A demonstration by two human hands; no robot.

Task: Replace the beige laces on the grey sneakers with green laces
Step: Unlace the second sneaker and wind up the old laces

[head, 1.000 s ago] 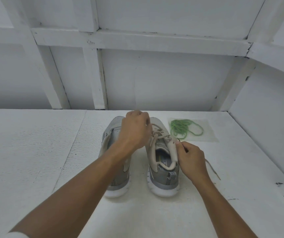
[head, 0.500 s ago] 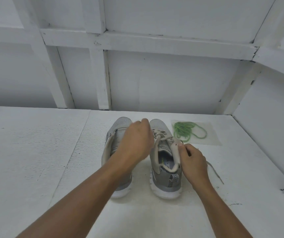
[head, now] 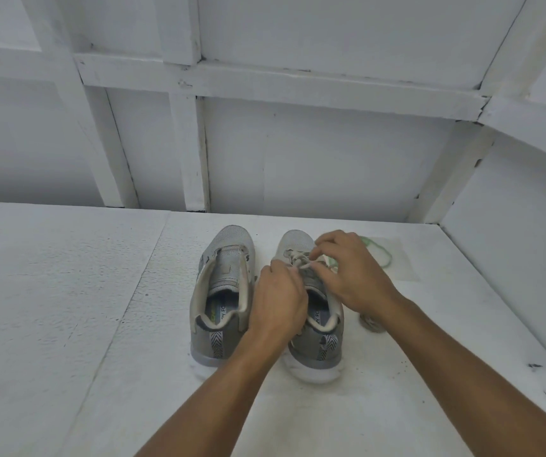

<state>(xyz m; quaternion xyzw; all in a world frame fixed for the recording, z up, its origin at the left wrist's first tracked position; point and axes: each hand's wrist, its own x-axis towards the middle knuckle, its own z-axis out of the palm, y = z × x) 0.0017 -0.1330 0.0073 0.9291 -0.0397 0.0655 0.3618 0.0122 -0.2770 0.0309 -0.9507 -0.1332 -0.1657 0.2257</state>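
Note:
Two grey sneakers stand side by side with their heels toward me. The left sneaker [head: 224,291] shows a bare tongue with no lace visible. The right sneaker [head: 314,351] has a beige lace [head: 299,258] across its front. My left hand [head: 280,298] pinches that lace from the left. My right hand [head: 352,272] pinches it from the right, over the shoe's front. The green laces [head: 382,253] lie in a loose coil behind my right hand, partly hidden by it.
A clear plastic sheet [head: 403,262] lies under the green laces. A small bundle of beige lace [head: 369,323] lies on the white table [head: 67,308] just right of the right sneaker. White panelled walls close the back and right side.
My left hand has moved right, off the left sneaker, onto the right sneaker's lace. My right hand has come up from the shoe's side to the lace at its front.

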